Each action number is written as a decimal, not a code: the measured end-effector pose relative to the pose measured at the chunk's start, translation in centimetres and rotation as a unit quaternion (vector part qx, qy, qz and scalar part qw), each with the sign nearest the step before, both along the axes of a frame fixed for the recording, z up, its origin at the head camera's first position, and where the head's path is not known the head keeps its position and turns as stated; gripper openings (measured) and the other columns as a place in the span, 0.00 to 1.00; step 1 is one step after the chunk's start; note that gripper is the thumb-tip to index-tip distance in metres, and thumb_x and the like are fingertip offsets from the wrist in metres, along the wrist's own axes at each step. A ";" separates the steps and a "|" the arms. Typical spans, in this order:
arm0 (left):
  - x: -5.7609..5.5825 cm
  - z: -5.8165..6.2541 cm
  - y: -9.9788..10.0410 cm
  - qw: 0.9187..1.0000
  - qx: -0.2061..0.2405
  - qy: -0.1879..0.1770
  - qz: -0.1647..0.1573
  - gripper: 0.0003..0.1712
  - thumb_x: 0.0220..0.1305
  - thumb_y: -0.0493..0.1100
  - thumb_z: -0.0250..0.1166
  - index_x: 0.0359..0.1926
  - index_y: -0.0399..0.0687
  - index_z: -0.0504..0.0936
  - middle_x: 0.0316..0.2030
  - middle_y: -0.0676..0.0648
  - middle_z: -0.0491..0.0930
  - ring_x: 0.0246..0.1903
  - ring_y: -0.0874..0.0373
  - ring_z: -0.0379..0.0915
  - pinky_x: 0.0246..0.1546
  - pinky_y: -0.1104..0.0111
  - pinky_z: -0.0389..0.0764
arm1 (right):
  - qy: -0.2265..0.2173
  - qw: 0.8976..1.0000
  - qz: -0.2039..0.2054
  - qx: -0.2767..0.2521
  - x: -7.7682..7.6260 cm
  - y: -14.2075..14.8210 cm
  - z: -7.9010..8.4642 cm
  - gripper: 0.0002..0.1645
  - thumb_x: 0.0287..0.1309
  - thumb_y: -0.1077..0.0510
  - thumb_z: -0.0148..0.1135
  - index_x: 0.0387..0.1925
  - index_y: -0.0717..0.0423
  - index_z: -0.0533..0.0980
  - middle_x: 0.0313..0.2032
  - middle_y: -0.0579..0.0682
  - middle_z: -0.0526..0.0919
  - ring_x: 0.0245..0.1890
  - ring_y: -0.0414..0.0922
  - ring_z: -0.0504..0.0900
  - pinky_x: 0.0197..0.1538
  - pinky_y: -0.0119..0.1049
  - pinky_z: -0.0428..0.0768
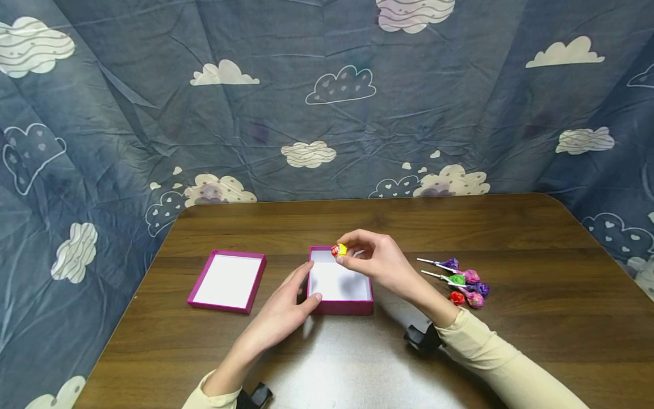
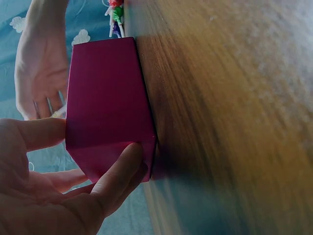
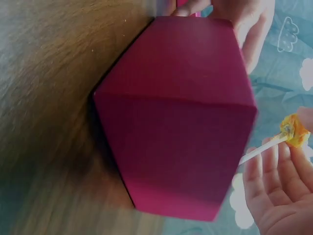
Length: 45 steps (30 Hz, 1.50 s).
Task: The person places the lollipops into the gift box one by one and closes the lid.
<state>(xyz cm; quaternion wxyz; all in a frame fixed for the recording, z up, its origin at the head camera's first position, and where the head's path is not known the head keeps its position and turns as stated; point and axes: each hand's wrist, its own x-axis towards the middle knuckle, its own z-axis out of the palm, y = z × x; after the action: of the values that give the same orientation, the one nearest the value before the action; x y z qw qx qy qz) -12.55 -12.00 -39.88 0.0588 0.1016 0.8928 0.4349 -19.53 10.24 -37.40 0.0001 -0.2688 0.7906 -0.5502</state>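
Note:
A lollipop (image 1: 339, 250) in a yellow and red wrapper is pinched between the thumb and fingers of my right hand (image 1: 380, 261). It is over the back part of a magenta box (image 1: 342, 307) with a white inside. The right wrist view shows the lollipop's white stick (image 3: 264, 150) slanting down, its end hidden behind the box wall. My left hand (image 1: 282, 312) holds the box at its front left corner, thumb at the front rim and fingers against the left side. Only the box's outer walls (image 2: 110, 93) show in the left wrist view.
Left of the box lies its magenta lid (image 1: 227, 281), white inside facing up. Several wrapped lollipops, among them a red one (image 1: 457, 298) and a green one (image 1: 457, 279), lie grouped at the right. Behind the wooden table (image 1: 552, 341) hangs a blue cloud-patterned cloth (image 1: 286, 119).

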 end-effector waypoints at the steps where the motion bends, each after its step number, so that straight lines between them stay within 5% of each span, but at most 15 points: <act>1: 0.0 0.0 0.0 1.000 0.000 -0.001 0.000 0.38 0.67 0.46 0.62 0.75 0.47 0.59 0.71 0.44 0.60 0.56 0.43 0.73 0.59 0.50 0.68 | -0.004 1.000 0.000 0.002 -0.1 -0.3 -0.2 0.15 0.54 0.61 0.72 0.44 0.54 0.82 0.34 0.48 0.84 0.34 0.46 0.82 0.38 0.39 0.80; 10: 0.1 -0.1 0.1 1.000 0.004 -0.006 0.000 0.39 0.67 0.46 0.62 0.75 0.49 0.58 0.71 0.45 0.60 0.55 0.44 0.73 0.59 0.50 0.68 | -0.032 0.998 0.010 0.046 -0.9 -1.8 -1.5 0.14 0.53 0.60 0.72 0.43 0.54 0.82 0.34 0.46 0.84 0.35 0.43 0.82 0.42 0.41 0.80; 20: 0.1 0.1 -0.1 1.000 0.010 -0.006 0.004 0.38 0.67 0.46 0.62 0.75 0.49 0.59 0.71 0.46 0.61 0.55 0.44 0.73 0.58 0.50 0.69 | -0.004 0.994 0.002 0.109 -1.8 -3.0 -1.5 0.12 0.53 0.59 0.72 0.42 0.52 0.83 0.31 0.42 0.84 0.34 0.41 0.82 0.40 0.37 0.79; 35: -0.1 0.0 0.0 1.000 0.020 -0.008 0.009 0.38 0.66 0.47 0.63 0.74 0.54 0.60 0.70 0.49 0.62 0.54 0.45 0.74 0.54 0.50 0.72 | 0.068 0.952 -0.104 0.281 -1.5 -4.9 -1.9 0.13 0.46 0.53 0.73 0.38 0.41 0.85 0.28 0.35 0.86 0.29 0.38 0.81 0.29 0.38 0.73; 45: -0.1 0.1 -0.1 0.999 0.026 -0.011 0.017 0.38 0.64 0.46 0.65 0.73 0.52 0.63 0.69 0.48 0.64 0.53 0.45 0.74 0.52 0.50 0.73 | 0.065 0.948 -0.099 0.295 -1.7 -5.9 -2.1 0.11 0.45 0.55 0.75 0.35 0.44 0.87 0.28 0.37 0.85 0.29 0.40 0.80 0.31 0.39 0.74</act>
<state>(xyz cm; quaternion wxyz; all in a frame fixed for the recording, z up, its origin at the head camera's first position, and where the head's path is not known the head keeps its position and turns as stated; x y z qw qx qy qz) -12.62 -12.15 -39.77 0.0589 0.0828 0.8820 0.4602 -21.20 4.35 -39.48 -0.0259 -0.2124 0.9386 -0.2708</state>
